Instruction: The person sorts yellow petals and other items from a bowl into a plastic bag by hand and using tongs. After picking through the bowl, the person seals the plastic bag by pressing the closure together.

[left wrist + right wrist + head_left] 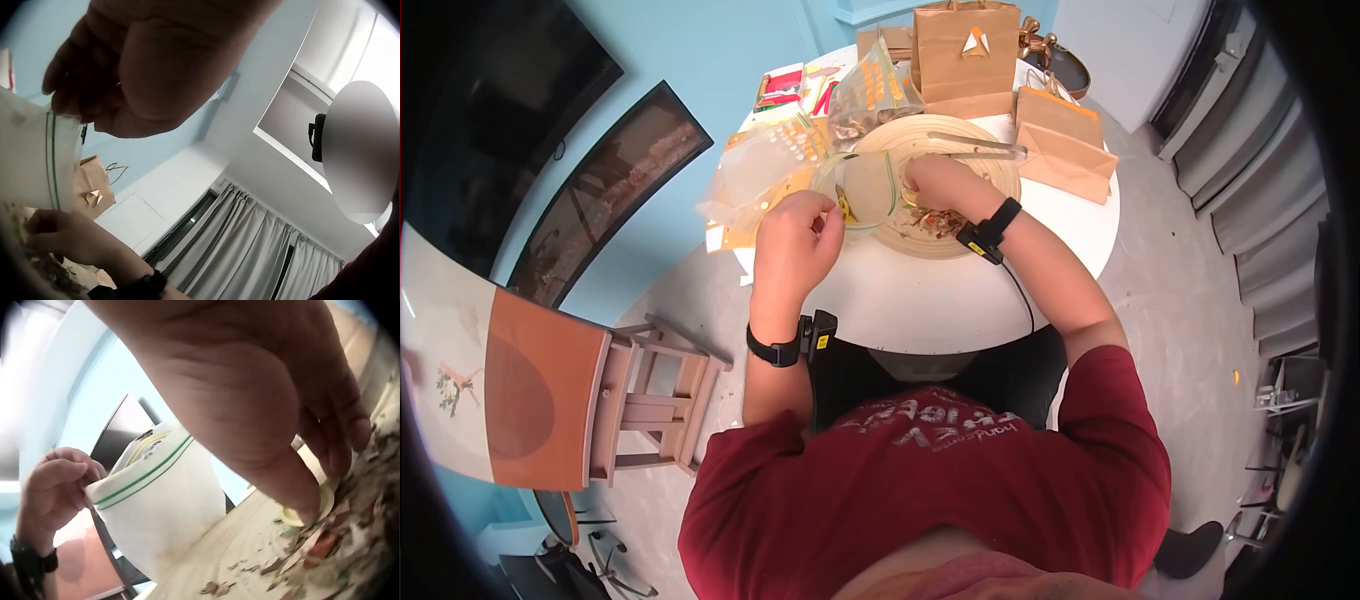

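A wide wooden bowl (1002,190) of dried mixed bits stands on the round white table (920,300). My left hand (798,235) pinches the rim of a clear zip bag (866,190) with a green seal and holds it open over the bowl's left edge. In the right wrist view the bag (164,500) hangs open from my left hand (59,486). My right hand (932,184) is down in the bowl. There my right hand (312,506) pinches a pale yellow dried slice (325,499) among the bits. The left wrist view shows my left hand (81,106) on the bag (31,156).
Metal tongs (978,148) lie across the bowl's far side. Brown paper bags (965,50) and flat ones (1065,150) stand behind and to the right. More clear bags (760,170) and a filled one (872,95) lie at the back left. A wooden stool (650,400) stands on the floor at left.
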The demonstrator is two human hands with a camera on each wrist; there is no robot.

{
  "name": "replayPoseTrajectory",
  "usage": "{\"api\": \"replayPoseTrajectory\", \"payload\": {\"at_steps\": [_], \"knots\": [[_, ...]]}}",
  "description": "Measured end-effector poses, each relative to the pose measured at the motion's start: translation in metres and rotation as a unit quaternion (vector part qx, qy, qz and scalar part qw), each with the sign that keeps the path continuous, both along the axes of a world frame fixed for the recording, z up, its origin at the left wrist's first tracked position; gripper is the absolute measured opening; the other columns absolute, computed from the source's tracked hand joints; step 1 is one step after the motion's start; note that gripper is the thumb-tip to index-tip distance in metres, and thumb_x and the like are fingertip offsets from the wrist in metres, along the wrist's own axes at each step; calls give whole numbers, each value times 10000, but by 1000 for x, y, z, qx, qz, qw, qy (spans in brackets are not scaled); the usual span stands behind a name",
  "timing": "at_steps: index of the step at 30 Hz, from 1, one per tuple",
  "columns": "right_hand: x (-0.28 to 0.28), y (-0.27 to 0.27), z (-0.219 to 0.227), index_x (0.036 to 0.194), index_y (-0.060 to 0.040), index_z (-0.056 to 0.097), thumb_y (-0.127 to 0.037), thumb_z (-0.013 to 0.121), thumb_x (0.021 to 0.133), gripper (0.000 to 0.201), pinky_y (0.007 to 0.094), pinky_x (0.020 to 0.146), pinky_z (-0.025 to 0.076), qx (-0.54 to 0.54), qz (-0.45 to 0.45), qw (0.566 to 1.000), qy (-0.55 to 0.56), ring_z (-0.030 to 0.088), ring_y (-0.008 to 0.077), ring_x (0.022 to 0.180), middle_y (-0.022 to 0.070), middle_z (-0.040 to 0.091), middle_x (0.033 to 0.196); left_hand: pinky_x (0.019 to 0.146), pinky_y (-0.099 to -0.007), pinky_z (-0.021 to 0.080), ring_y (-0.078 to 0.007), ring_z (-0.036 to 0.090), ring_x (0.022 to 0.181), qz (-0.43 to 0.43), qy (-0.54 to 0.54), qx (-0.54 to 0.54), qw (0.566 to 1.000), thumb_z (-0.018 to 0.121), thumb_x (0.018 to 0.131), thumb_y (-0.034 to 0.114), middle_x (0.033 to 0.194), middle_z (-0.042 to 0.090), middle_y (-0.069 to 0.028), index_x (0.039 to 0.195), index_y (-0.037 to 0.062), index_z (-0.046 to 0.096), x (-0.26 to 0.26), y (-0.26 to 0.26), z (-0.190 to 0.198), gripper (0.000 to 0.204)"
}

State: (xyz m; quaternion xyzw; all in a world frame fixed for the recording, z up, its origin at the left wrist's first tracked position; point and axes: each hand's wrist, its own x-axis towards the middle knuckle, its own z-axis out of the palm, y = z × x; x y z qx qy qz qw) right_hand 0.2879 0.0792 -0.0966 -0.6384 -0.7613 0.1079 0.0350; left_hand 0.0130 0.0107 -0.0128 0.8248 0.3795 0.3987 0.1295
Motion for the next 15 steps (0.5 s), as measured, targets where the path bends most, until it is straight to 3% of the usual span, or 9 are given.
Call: {"api": "replayPoseTrajectory", "payload": {"at_steps": [6, 9, 13, 15], "knots": [[2, -28, 28, 998, 13, 759, -123, 754, 764, 270, 471, 844, 580, 22, 37, 999, -1, 726, 410, 941, 230, 750, 984, 614, -389, 526, -292, 660, 649, 1, 5, 15, 1000, 707, 857, 63, 774, 669, -158, 847, -23, 699, -2, -10, 0, 87], [11, -23, 22, 990, 17, 760, -124, 739, 764, 267, 476, 843, 577, 4, -26, 1000, 9, 724, 414, 949, 238, 747, 989, 637, -404, 537, -311, 676, 672, 2, 14, -4, 1000, 704, 856, 76, 783, 677, -171, 862, -25, 713, -2, -17, 1, 101], [31, -23, 12, 919, 22, 745, -113, 709, 773, 203, 462, 803, 569, 61, -33, 998, -5, 718, 405, 884, 249, 738, 940, 683, -437, 552, -351, 693, 723, 6, 39, -14, 999, 693, 859, 97, 820, 699, -199, 909, -31, 736, -3, -20, -7, 144], [35, -29, 17, 926, 28, 737, -122, 707, 778, 213, 459, 796, 569, 89, -49, 994, 38, 714, 406, 874, 248, 739, 944, 713, -455, 554, -370, 697, 756, 4, 42, -14, 999, 688, 855, 102, 847, 710, -210, 942, -32, 745, -4, -24, -10, 169]]}}
